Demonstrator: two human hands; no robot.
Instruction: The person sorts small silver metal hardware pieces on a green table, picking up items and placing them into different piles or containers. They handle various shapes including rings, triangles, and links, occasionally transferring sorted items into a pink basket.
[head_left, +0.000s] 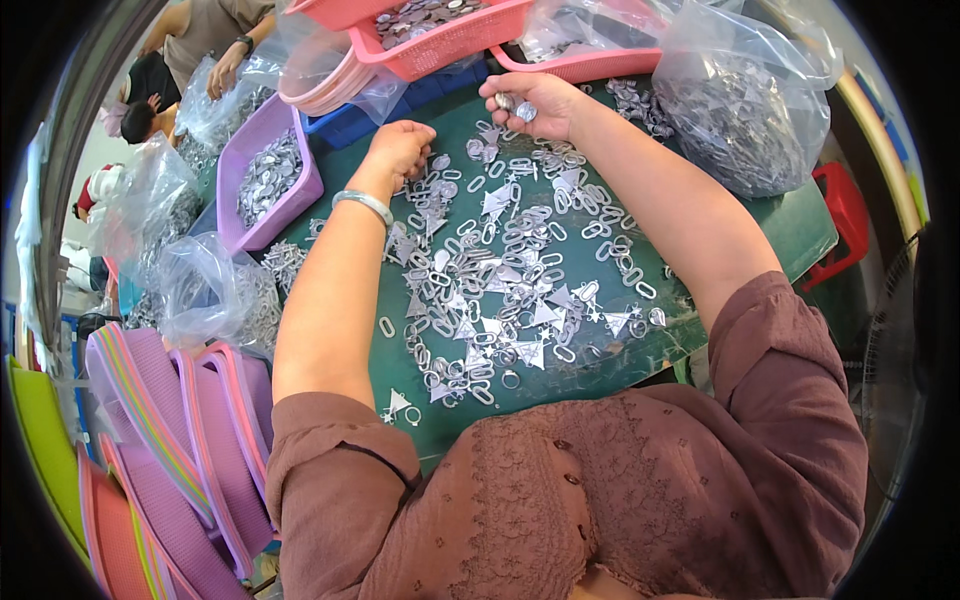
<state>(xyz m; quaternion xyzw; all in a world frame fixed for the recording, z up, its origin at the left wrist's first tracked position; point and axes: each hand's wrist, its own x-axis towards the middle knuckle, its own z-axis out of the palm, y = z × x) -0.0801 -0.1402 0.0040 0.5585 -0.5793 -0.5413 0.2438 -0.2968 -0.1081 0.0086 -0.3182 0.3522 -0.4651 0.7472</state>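
My right hand (545, 105) is turned partly palm up at the far side of the green table (690, 325), fingers curled around a few small round silver discs (525, 111). To its left, my left hand (402, 150) is closed, with thumb and fingers pressed together; whatever it holds, if anything, is hidden. A bangle (363, 205) circles my left wrist. Below both hands spreads a loose pile of silver metal pieces (525, 235). Among them are flat oval rings (388, 327), triangular pieces (530, 353) and round rings (511, 379).
Beyond my hands stands a pink basket (425, 62) of round discs. A purple basket (230, 205) with discs sits left. Clear bags of metal parts (740, 130) flank the table. Empty purple baskets (150, 430) lean lower left; a red stool (842, 225) stands right. Another person's hand (226, 76) works at upper left.
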